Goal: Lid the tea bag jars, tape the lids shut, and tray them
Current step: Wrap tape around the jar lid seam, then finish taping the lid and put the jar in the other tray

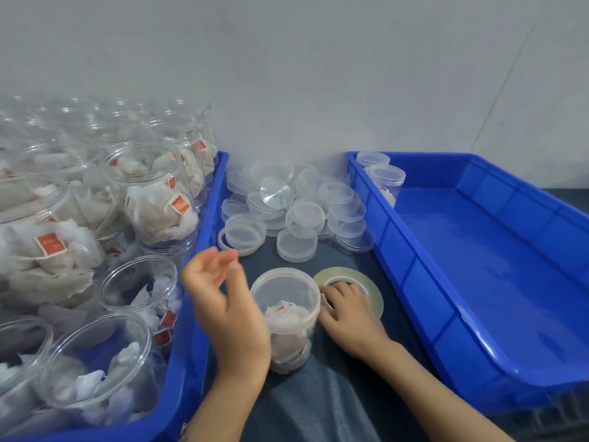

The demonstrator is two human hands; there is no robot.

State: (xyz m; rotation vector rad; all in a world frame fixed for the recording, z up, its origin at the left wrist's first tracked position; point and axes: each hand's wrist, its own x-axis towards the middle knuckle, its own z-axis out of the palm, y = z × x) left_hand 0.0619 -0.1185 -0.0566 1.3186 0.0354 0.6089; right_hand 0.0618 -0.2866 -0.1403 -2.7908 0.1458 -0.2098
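A clear jar of tea bags (288,317) stands on the dark cloth between two blue trays, with a translucent lid on top. My left hand (223,301) hovers just left of the jar, blurred, fingers loosely curled and holding nothing. My right hand (349,311) lies to the right of the jar, fingers resting on a roll of clear tape (366,282) that lies flat on the cloth. A pile of clear lids (299,205) sits behind the jar. The right blue tray (414,266) holds two lidded jars (384,178) in its far left corner.
The left blue tray (204,237) is packed with several open jars of tea bags (153,193). A grey wall runs close behind everything. The dark cloth (334,403) covers the strip between the trays.
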